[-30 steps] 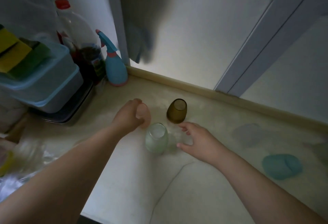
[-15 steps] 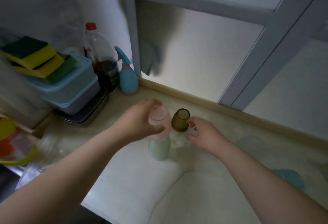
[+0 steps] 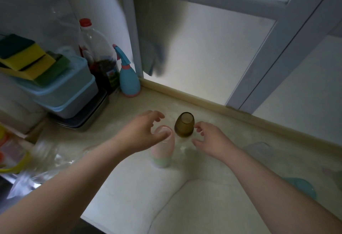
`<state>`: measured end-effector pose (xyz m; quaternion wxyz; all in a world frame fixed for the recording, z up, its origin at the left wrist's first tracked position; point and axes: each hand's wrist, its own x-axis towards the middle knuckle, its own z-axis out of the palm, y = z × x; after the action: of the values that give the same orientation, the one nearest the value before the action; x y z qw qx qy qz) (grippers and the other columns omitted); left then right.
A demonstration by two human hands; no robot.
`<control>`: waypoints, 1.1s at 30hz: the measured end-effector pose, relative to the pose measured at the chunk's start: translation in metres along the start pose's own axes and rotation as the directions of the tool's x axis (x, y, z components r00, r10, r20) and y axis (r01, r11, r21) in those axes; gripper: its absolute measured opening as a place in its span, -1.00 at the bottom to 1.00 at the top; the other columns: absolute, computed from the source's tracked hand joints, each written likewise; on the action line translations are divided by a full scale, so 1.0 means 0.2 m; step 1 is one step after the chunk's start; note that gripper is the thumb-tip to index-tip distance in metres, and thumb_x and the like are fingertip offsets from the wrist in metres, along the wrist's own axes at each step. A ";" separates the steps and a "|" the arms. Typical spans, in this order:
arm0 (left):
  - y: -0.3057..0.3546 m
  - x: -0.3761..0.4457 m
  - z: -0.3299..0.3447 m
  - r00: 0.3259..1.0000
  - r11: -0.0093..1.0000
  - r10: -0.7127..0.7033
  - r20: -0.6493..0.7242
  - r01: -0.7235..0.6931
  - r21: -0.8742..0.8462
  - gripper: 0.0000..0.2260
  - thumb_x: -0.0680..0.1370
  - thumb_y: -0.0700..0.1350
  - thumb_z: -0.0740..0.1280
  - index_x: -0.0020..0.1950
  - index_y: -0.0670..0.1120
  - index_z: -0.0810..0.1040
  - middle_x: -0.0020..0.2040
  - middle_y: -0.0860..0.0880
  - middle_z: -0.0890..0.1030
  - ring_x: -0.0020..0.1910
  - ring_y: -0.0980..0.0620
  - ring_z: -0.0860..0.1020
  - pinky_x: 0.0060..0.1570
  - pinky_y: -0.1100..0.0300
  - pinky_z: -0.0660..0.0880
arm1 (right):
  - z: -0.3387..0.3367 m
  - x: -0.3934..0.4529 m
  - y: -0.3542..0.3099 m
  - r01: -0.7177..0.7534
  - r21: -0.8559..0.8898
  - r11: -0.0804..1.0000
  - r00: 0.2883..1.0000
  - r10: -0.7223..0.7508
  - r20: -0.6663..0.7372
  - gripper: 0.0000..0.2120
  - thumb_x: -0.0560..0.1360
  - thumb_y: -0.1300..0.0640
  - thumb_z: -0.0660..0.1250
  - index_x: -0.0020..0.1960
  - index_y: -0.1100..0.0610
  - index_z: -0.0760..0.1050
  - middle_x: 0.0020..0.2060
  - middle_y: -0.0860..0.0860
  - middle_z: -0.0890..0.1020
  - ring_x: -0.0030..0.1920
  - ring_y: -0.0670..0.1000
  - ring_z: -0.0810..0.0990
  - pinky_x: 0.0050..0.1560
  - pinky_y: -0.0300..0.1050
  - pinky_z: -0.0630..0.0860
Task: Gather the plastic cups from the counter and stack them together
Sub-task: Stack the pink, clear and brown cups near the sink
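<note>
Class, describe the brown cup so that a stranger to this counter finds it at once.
Start at the frosted window behind the pale counter. Just before its sill, between the two hands, stands the brown cup. It is dark and translucent, unlike the pink cup stacked on green beside it.

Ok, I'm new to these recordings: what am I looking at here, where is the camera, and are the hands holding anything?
No machine here: a person works bare-handed, filmed by a camera on their head looking down at a kitchen counter. The pink cup sits nested on a green cup. The left hand curves loosely around the pink cup's rim, apparently not gripping. The right hand reaches, empty, toward the brown cup. At the back stand a spray bottle, storage boxes and sponges.
</note>
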<state>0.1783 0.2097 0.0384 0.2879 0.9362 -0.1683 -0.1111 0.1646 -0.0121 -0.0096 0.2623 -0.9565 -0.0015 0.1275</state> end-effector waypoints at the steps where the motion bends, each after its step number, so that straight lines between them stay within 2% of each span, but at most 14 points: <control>1: 0.00 0.02 -0.02 1.000 1.000 0.001 -0.019 -0.001 -0.003 -0.56 0.44 0.14 0.33 0.28 0.05 0.39 0.16 0.08 0.51 0.02 0.11 0.49 -0.11 0.27 0.41 | -0.01 0.03 -0.01 0.011 -0.002 1.000 1.000 -0.011 -0.011 -0.49 0.44 0.09 0.34 0.35 0.11 0.31 0.23 0.10 0.47 0.20 0.07 0.46 0.13 -0.18 0.36; 4: -0.02 0.06 -0.08 0.995 1.000 0.015 -0.096 -0.014 0.014 -0.60 0.45 0.09 0.35 0.26 0.03 0.42 0.13 0.06 0.54 0.00 0.10 0.51 -0.10 0.23 0.43 | -0.01 0.12 -0.04 0.023 -0.024 0.999 0.999 -0.024 -0.046 -0.42 0.43 0.09 0.36 0.39 0.10 0.24 0.30 0.12 0.39 0.29 0.12 0.39 0.27 -0.08 0.36; 7: -0.05 0.09 -0.08 0.991 1.000 0.012 -0.135 -0.010 0.015 -0.63 0.46 0.04 0.36 0.24 0.02 0.44 0.11 0.05 0.55 -0.02 0.10 0.50 -0.14 0.24 0.42 | 0.03 0.22 -0.05 -0.014 -0.035 0.999 0.999 0.013 -0.036 -0.32 0.42 0.09 0.38 0.44 0.08 0.14 0.37 0.12 0.30 0.34 0.15 0.33 0.32 -0.04 0.34; 10: -0.07 0.10 -0.07 0.990 1.000 0.030 -0.139 -0.028 0.013 -0.65 0.47 0.03 0.35 0.23 0.03 0.44 0.06 0.10 0.52 -0.02 0.14 0.50 -0.21 0.32 0.39 | 0.09 0.30 -0.06 -0.073 -0.008 0.997 0.997 0.073 0.006 -0.29 0.43 0.08 0.37 0.46 0.06 0.08 0.38 0.13 0.28 0.33 0.17 0.36 0.31 0.00 0.37; 15: -0.03 0.12 -0.06 0.992 0.998 0.056 -0.109 -0.057 -0.002 -0.67 0.48 0.04 0.33 0.23 0.08 0.42 0.04 0.16 0.49 0.00 0.17 0.49 -0.13 0.32 0.43 | 0.12 0.30 -0.04 -0.094 0.087 0.992 0.995 0.097 -0.032 -0.34 0.41 0.09 0.39 0.41 0.06 0.15 0.29 0.15 0.36 0.23 0.17 0.45 0.23 -0.03 0.42; 22: 0.26 0.17 -0.01 0.981 0.983 0.180 -0.071 -0.183 -0.028 -0.66 0.48 0.02 0.33 0.24 0.04 0.43 0.11 0.07 0.55 0.05 0.10 0.51 0.03 0.12 0.51 | -0.17 -0.05 0.07 -0.091 0.148 0.985 0.979 0.116 -0.169 -0.33 0.29 0.04 0.48 0.32 0.02 0.29 0.22 0.04 0.46 0.20 0.04 0.46 0.14 -0.16 0.40; 25: 0.42 0.17 0.08 0.964 0.964 0.259 -0.064 -0.262 -0.045 -0.67 0.48 0.03 0.33 0.23 0.04 0.44 0.09 0.09 0.54 0.03 0.11 0.51 0.01 0.15 0.49 | -0.29 -0.27 0.15 -0.132 0.157 0.979 0.954 0.168 -0.249 -0.35 0.22 -0.07 0.51 0.25 -0.04 0.35 0.13 -0.05 0.50 0.13 -0.02 0.50 0.08 -0.18 0.44; 27: 0.52 0.17 0.17 0.954 0.953 0.299 -0.031 -0.300 -0.052 -0.67 0.48 0.03 0.33 0.23 0.04 0.44 0.06 0.11 0.52 0.01 0.12 0.50 -0.02 0.19 0.48 | -0.34 -0.41 0.22 -0.184 0.177 0.967 0.928 0.230 -0.292 -0.32 0.18 -0.12 0.51 0.23 -0.03 0.35 0.11 -0.06 0.50 0.11 -0.04 0.49 0.11 -0.14 0.46; 30: 0.64 0.18 0.34 0.938 0.939 0.344 0.042 -0.341 -0.051 -0.66 0.48 0.03 0.33 0.24 0.02 0.43 0.09 0.08 0.54 0.00 0.11 0.51 -0.07 0.24 0.45 | -0.37 -0.60 0.33 -0.248 0.195 0.949 0.895 0.301 -0.329 -0.32 0.18 -0.10 0.51 0.23 0.02 0.37 0.12 -0.02 0.50 0.14 -0.01 0.49 0.17 -0.11 0.46; 33: 0.73 0.21 0.51 0.930 0.938 0.348 0.119 -0.343 -0.055 -0.63 0.48 0.02 0.33 0.26 -0.01 0.42 0.16 0.00 0.55 -0.01 0.09 0.50 -0.06 0.23 0.44 | -0.39 -0.77 0.44 -0.295 0.249 0.922 0.854 0.371 -0.363 -0.38 0.17 -0.06 0.51 0.18 -0.02 0.39 0.05 -0.06 0.49 0.09 -0.02 0.50 0.16 -0.10 0.47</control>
<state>0.1484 0.0285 0.0356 0.3072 0.8781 -0.3464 -0.1206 0.0285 -0.1371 0.0490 0.3180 -0.9191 0.2307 -0.0294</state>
